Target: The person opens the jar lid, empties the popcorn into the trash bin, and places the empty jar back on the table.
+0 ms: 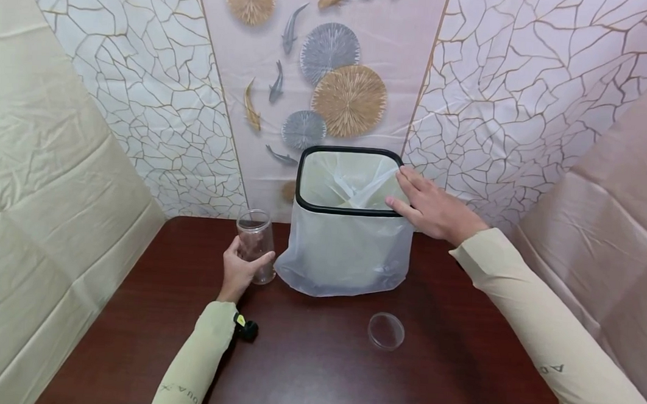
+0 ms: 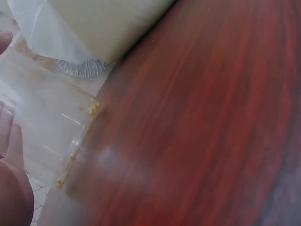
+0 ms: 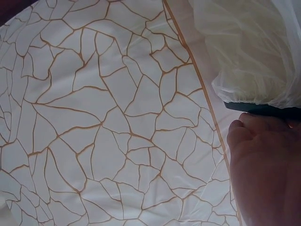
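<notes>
My left hand (image 1: pixel 236 275) grips a clear plastic jar (image 1: pixel 264 243), thumb on the near side; its open mouth faces up. Yellowish crumbs (image 2: pixel 93 107) cling around the jar's base in the left wrist view. Just right of the jar stands a pale trash bin with a black rim (image 1: pixel 350 211), lined with a whitish translucent bag (image 1: pixel 347 267) folded over its outside. With fingers straight, my right hand (image 1: pixel 433 209) rests at the rim's right side, and the right wrist view shows its fingertips right at the dark rim (image 3: pixel 261 109).
A clear round lid (image 1: pixel 385 331) lies on the dark red-brown table (image 1: pixel 303 372) in front of the bin. Behind stands a patterned cloth backdrop (image 1: pixel 170 96), with beige cloth (image 1: pixel 44 181) hanging on both sides. A small black device (image 1: pixel 248 330) sits at my left wrist.
</notes>
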The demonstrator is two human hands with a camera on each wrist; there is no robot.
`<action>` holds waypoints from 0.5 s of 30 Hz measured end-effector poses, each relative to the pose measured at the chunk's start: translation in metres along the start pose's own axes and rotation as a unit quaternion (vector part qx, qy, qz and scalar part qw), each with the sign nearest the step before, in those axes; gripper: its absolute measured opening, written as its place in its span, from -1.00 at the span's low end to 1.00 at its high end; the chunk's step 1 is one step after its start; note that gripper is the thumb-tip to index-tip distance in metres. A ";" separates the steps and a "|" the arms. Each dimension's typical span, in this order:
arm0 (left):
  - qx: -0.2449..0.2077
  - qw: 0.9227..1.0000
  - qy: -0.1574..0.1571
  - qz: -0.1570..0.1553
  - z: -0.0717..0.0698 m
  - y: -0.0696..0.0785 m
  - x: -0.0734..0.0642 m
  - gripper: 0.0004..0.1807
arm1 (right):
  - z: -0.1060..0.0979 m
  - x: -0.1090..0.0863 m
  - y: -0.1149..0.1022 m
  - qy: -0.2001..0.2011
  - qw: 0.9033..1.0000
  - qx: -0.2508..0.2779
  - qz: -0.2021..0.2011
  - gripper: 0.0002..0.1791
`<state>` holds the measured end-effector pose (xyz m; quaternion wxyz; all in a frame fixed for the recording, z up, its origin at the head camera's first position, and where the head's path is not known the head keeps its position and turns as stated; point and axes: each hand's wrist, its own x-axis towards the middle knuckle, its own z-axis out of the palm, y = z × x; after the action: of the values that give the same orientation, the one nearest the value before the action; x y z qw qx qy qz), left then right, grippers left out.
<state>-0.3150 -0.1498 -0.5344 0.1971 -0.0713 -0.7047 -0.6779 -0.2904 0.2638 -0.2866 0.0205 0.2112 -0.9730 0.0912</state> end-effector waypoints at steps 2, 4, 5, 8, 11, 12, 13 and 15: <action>0.012 1.000 -0.020 -0.009 -0.003 0.000 0.000 -0.35 | 0.000 0.000 0.000 -0.002 1.000 0.000 -0.001 -0.08; 0.029 0.999 -0.040 -0.019 -0.005 0.001 -0.001 -0.31 | -0.001 0.000 0.001 -0.005 1.000 0.002 0.001 -0.08; 0.041 0.998 -0.051 -0.022 -0.006 0.002 -0.001 -0.29 | -0.001 0.000 0.002 -0.005 1.000 0.002 0.002 -0.08; 0.075 0.994 -0.080 -0.027 -0.008 0.007 0.000 -0.17 | -0.001 -0.002 0.004 0.000 1.000 0.006 0.002 -0.08; 0.095 0.988 -0.115 -0.027 -0.013 0.014 0.003 0.01 | -0.001 -0.006 0.005 0.017 1.000 0.015 0.002 -0.07; 0.102 0.986 -0.126 -0.028 -0.015 0.017 0.003 0.07 | -0.001 -0.007 0.005 0.024 1.000 0.020 0.001 -0.07; 0.111 0.984 -0.135 -0.030 -0.018 0.020 0.004 0.12 | 0.000 -0.010 0.005 0.033 0.999 0.026 0.001 -0.06; 0.136 0.978 -0.152 -0.032 -0.026 0.026 0.003 0.17 | 0.001 -0.016 0.007 0.051 0.998 0.038 0.004 -0.07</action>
<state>-0.3035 -0.1742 -0.5087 0.0733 -0.1233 -0.8142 -0.5626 -0.2784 0.2761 -0.2902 0.0615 0.2032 -0.9673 0.1390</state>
